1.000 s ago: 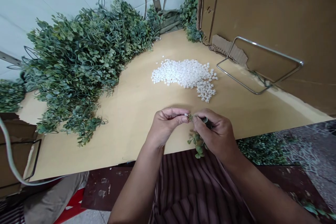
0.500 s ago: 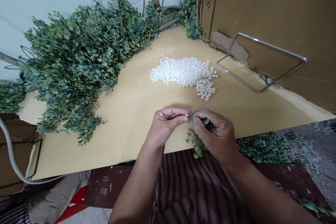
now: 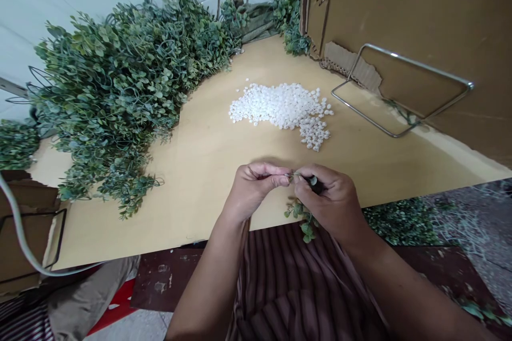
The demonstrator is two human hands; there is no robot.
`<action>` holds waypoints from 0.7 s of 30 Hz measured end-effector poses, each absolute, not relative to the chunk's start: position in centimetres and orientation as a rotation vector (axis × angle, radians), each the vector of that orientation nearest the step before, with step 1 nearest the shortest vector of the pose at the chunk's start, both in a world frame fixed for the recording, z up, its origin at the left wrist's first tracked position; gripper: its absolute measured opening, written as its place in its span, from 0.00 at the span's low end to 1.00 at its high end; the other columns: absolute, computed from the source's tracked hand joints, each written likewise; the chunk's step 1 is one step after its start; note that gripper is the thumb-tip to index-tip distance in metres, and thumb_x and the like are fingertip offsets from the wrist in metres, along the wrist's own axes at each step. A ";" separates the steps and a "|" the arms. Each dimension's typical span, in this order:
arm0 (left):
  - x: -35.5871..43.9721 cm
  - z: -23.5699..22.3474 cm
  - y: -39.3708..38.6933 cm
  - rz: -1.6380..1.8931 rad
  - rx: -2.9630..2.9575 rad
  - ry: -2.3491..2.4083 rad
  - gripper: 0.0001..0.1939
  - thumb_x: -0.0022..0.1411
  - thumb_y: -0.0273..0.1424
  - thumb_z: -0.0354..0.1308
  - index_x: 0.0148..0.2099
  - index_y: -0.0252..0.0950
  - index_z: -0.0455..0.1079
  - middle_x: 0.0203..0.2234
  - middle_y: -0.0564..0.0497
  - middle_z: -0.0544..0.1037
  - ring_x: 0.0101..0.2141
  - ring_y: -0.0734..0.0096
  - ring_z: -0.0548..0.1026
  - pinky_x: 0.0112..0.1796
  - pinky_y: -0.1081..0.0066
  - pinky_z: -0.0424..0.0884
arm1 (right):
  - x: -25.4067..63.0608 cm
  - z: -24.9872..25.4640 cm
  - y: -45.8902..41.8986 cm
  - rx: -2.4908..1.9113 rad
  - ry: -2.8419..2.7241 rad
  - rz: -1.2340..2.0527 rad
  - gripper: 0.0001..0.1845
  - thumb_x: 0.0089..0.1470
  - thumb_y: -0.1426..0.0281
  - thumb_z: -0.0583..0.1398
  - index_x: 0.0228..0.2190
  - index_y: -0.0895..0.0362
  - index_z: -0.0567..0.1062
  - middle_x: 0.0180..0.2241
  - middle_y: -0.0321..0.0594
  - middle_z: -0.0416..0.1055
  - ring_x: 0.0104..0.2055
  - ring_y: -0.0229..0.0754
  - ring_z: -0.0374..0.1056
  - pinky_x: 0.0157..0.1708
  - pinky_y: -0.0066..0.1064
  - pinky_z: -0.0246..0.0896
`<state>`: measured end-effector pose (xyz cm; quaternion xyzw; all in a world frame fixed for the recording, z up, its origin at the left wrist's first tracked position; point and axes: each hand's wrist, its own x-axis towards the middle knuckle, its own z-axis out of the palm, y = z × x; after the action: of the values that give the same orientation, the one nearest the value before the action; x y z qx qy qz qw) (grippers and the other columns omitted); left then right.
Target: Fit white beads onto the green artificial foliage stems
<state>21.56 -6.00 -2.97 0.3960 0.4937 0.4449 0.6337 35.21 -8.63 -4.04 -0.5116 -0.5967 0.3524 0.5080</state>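
Note:
My left hand [image 3: 254,189] and my right hand [image 3: 330,200] meet over the front edge of the tan table [image 3: 208,170]. The right hand is closed round a small green leafy sprig [image 3: 304,218], whose leaves hang below the fist. My left fingertips pinch at the sprig's stem tip, where a tiny white piece was seen a moment ago; it is too small to make out now. A heap of small white plastic pieces [image 3: 284,109] lies on the table just beyond the hands.
A big pile of green artificial foliage [image 3: 120,90] covers the table's left and back. A cardboard box [image 3: 400,26] with a bent metal wire frame [image 3: 400,96] stands at the right. More greenery [image 3: 400,221] lies on the floor. Another person's trouser leg [image 3: 80,298] shows at lower left.
The hands stay together at the stem tip with small finger movements. The view has shifted slightly; the white piece at the tip is no longer visible.

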 end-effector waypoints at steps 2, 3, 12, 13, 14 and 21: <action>21.7 -2.9 -5.9 1.011 0.904 1.134 0.13 0.29 0.34 0.75 0.21 0.37 0.78 0.19 0.52 0.80 0.22 0.76 0.74 0.31 0.73 0.74 | 35.2 -4.1 -8.7 -1.224 -1.458 0.847 0.10 0.47 0.74 0.55 0.17 0.57 0.66 0.16 0.31 0.61 0.19 0.32 0.58 0.21 0.23 0.56; 21.8 -2.9 -5.9 1.007 0.901 1.135 0.13 0.29 0.34 0.75 0.21 0.37 0.78 0.19 0.52 0.80 0.22 0.76 0.74 0.31 0.73 0.74 | 35.2 -4.0 -8.7 -1.220 -1.462 0.848 0.10 0.47 0.74 0.55 0.17 0.57 0.66 0.16 0.31 0.61 0.19 0.32 0.58 0.21 0.23 0.56; 20.3 -2.2 -8.1 1.041 1.102 1.197 0.15 0.45 0.37 0.69 0.36 0.37 0.78 0.30 0.49 0.81 0.30 0.72 0.76 0.36 0.71 0.74 | 35.6 -4.1 -8.6 -1.197 -1.175 1.044 0.10 0.51 0.68 0.57 0.20 0.57 0.69 0.19 0.34 0.69 0.21 0.34 0.65 0.21 0.23 0.60; 20.1 -2.1 -8.7 1.020 1.167 1.220 0.14 0.46 0.37 0.69 0.36 0.36 0.78 0.31 0.48 0.80 0.31 0.71 0.76 0.36 0.71 0.73 | 35.5 -4.2 -8.5 -1.178 -1.127 1.049 0.11 0.52 0.67 0.58 0.20 0.56 0.69 0.20 0.35 0.71 0.23 0.35 0.67 0.23 0.24 0.62; 20.0 -2.0 -9.3 0.993 1.230 1.228 0.14 0.46 0.36 0.68 0.36 0.35 0.78 0.32 0.48 0.80 0.32 0.71 0.75 0.36 0.71 0.73 | 35.4 -4.3 -8.5 -1.163 -1.090 1.044 0.12 0.52 0.67 0.58 0.20 0.56 0.69 0.22 0.36 0.72 0.25 0.36 0.68 0.25 0.24 0.64; 21.4 -2.6 -10.3 0.983 1.249 1.269 0.09 0.48 0.33 0.67 0.33 0.34 0.77 0.26 0.50 0.79 0.29 0.71 0.76 0.35 0.71 0.73 | 35.6 -4.8 -8.7 -1.103 -0.994 1.044 0.09 0.53 0.66 0.60 0.23 0.55 0.73 0.23 0.34 0.72 0.28 0.37 0.69 0.34 0.28 0.66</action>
<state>21.44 -10.34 -2.57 0.5223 0.5306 0.4110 0.5261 35.62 -8.65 -4.84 -0.4787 -0.4316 0.4534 0.6156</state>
